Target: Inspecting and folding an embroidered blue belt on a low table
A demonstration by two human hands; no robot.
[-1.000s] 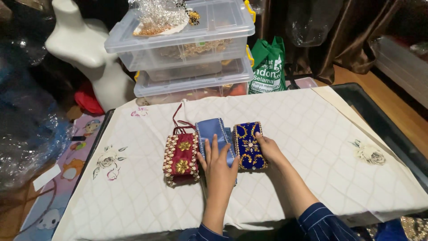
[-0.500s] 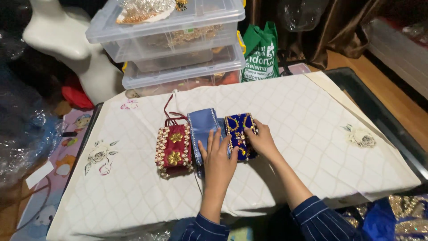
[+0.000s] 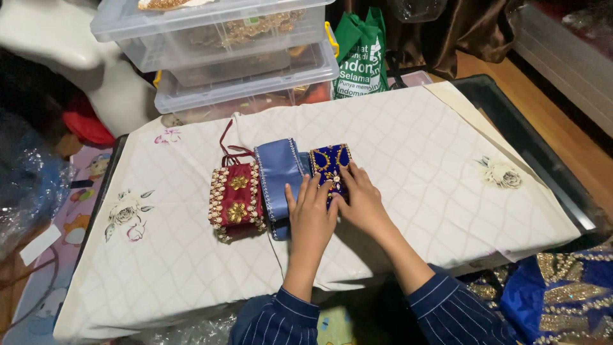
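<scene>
Now dark-blue pouch (image 3: 329, 167) w/ gold embroidery; both hands' fingers (image 3: 348, 185) flat, open on it.

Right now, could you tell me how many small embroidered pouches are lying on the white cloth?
3, side by side: a red pouch leftmost, a light blue pouch in the middle under the left hand, and a dark blue pouch under the right hand.

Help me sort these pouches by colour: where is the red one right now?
In the head view, the red pouch lies on the white quilted cloth, leftmost of three, touching the light blue pouch under the left hand.
</scene>
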